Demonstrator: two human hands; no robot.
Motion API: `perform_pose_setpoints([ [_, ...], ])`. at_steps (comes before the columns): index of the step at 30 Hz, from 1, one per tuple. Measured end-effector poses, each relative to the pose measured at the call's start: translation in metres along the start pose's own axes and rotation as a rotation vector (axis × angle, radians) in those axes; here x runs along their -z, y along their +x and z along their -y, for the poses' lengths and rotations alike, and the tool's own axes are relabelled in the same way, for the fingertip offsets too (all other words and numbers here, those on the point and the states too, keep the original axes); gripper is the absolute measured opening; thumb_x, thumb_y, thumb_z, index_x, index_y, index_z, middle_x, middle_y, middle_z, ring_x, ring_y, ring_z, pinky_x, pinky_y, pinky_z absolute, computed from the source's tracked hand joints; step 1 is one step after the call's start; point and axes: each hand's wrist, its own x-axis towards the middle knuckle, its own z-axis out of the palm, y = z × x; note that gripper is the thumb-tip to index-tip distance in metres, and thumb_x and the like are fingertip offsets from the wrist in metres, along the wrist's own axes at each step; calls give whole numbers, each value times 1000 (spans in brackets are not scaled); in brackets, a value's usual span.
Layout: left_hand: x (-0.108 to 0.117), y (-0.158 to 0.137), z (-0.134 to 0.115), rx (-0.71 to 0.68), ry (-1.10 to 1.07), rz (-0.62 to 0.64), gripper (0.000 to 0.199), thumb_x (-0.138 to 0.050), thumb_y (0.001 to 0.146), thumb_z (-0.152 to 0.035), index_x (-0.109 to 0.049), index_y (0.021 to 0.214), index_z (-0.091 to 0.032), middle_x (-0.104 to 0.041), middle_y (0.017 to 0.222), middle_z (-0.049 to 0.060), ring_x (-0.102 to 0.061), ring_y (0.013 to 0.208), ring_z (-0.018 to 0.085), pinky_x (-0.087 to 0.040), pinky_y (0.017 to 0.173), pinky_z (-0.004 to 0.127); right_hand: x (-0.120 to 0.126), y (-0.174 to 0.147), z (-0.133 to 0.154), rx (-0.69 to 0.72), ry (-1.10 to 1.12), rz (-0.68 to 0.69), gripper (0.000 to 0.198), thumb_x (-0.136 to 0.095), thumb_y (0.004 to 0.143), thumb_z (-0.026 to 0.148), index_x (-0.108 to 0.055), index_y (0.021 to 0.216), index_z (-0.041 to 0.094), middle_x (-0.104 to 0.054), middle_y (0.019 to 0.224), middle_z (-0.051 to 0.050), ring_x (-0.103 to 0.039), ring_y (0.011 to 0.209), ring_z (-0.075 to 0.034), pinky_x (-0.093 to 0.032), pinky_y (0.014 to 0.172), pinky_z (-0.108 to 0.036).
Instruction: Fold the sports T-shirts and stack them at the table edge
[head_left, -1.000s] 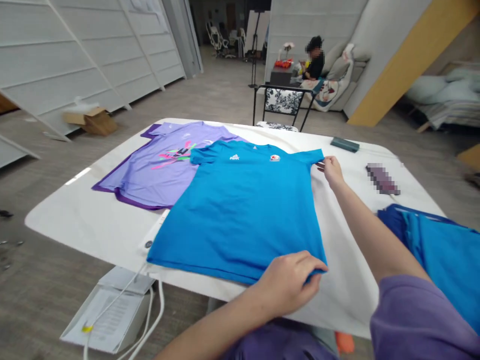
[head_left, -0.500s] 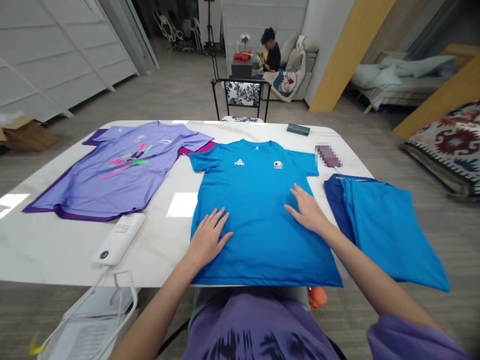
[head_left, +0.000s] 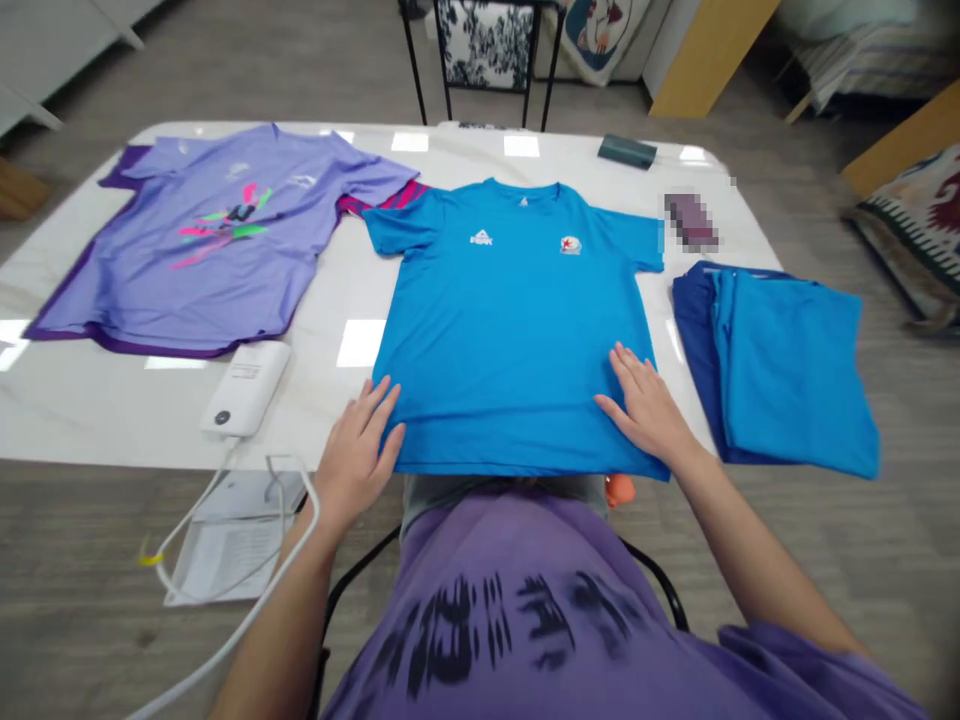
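Note:
A blue T-shirt point(head_left: 510, 340) lies spread face up on the white table, its collar away from me and its hem at the near edge. It carries a white logo and a small round badge on the chest. My left hand point(head_left: 358, 450) rests at the shirt's lower left side, fingers stretched over its edge. Flat on the lower right part of the shirt lies my right hand point(head_left: 646, 405), thumb apart from the fingers. Neither hand grips the cloth. Light creases run across the fabric above the hem.
Purple T-shirts point(head_left: 225, 240) lie layered at the left of the white table point(head_left: 330, 400). Near them is a white corded device point(head_left: 247, 390). Folded blue clothes point(head_left: 795, 370) sit at the right, below a phone point(head_left: 691, 220) and a dark case point(head_left: 627, 152). A chair point(head_left: 487, 50) stands beyond.
My view has tilted down. Both hands have moved nearer the shirt's hem, the left one outward to its side edge and the right one toward the right edge.

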Motion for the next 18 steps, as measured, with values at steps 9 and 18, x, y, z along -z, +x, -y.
perform_pose_setpoints([
  [9,-28,-6,-9,-9,52,31,75,-46,117,-53,-34,185,-24,-32,193,12,-22,182,36,-17,149,63,-6,-8,-8,38,-64,48,92,-47,113,75,-27,190,28,-22,194,-7,-27,180,-40,-21,148,-69],
  [18,0,-29,-2,290,41,-248,52,-58,115,-53,-64,155,-20,-67,153,20,-64,141,40,-50,117,58,12,40,7,160,24,-119,64,-59,112,65,-58,171,42,-67,165,-10,-68,149,-43,-56,124,-71],
])
